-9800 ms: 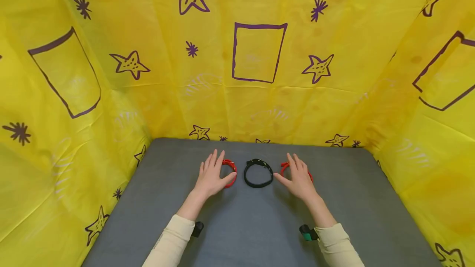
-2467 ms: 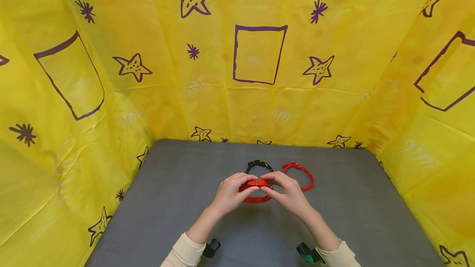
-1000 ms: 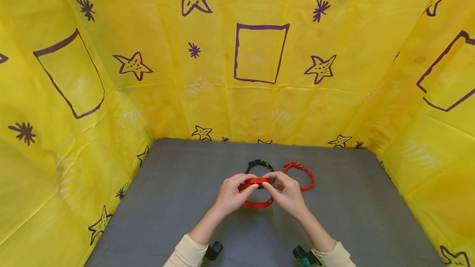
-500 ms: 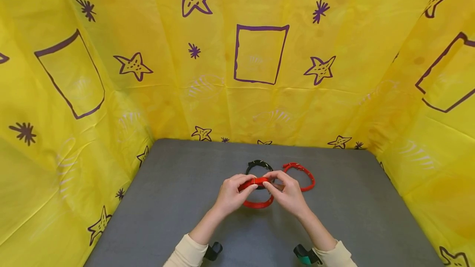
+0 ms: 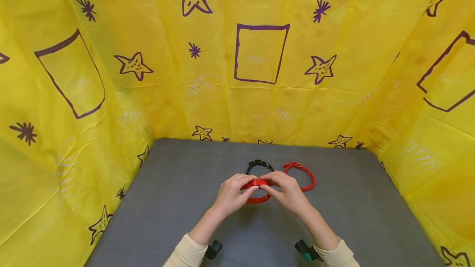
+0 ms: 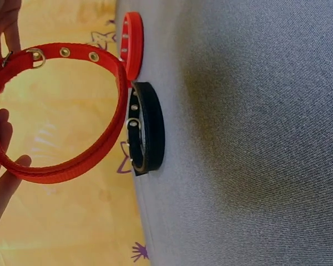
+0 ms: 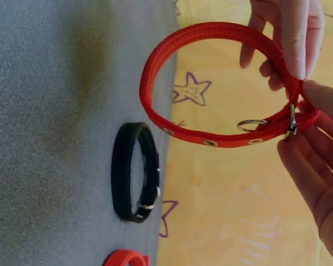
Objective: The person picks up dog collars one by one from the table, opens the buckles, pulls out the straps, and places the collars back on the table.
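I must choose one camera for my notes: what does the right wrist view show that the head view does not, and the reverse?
Only the right wrist view shows the metal ring on the held red collar. Only the head view shows the two cream sleeves and the dark device near each cuff.

Both show the left grip and the right grip pinching that collar, the black collar and second red collar on the grey table, and the yellow curtain.
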The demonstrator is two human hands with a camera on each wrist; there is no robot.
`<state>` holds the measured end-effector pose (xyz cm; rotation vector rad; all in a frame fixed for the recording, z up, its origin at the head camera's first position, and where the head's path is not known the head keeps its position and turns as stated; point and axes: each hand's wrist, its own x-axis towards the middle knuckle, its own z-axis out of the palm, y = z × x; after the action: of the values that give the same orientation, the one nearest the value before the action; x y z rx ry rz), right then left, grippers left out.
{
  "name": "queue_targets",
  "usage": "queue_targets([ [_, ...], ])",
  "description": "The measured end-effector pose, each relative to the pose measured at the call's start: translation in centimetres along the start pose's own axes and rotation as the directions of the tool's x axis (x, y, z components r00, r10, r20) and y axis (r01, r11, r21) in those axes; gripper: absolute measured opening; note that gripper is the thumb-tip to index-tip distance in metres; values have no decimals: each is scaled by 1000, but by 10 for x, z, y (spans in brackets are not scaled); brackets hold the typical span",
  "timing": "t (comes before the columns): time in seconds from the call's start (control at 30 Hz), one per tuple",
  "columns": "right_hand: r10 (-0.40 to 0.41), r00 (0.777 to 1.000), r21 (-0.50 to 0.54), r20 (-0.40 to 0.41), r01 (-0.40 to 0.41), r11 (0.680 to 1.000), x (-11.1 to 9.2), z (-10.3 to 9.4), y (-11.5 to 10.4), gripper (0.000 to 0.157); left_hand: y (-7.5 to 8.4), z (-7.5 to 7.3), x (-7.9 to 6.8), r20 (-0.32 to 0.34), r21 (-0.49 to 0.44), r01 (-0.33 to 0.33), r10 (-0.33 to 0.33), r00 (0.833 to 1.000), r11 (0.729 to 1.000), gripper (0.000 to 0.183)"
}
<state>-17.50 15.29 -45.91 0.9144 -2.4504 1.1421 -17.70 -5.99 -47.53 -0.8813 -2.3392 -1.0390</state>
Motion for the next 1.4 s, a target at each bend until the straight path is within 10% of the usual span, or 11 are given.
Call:
queue_targets([
  [0.4, -104, 989, 41, -110, 109, 993, -1, 6, 4, 25, -2, 3, -1, -24, -134, 71, -75, 997, 988, 18],
  [1.4, 76, 986, 307, -150, -26, 951, 6, -7, -30, 19, -3, 6, -3, -26, -374, 183, -207, 978, 909, 22],
])
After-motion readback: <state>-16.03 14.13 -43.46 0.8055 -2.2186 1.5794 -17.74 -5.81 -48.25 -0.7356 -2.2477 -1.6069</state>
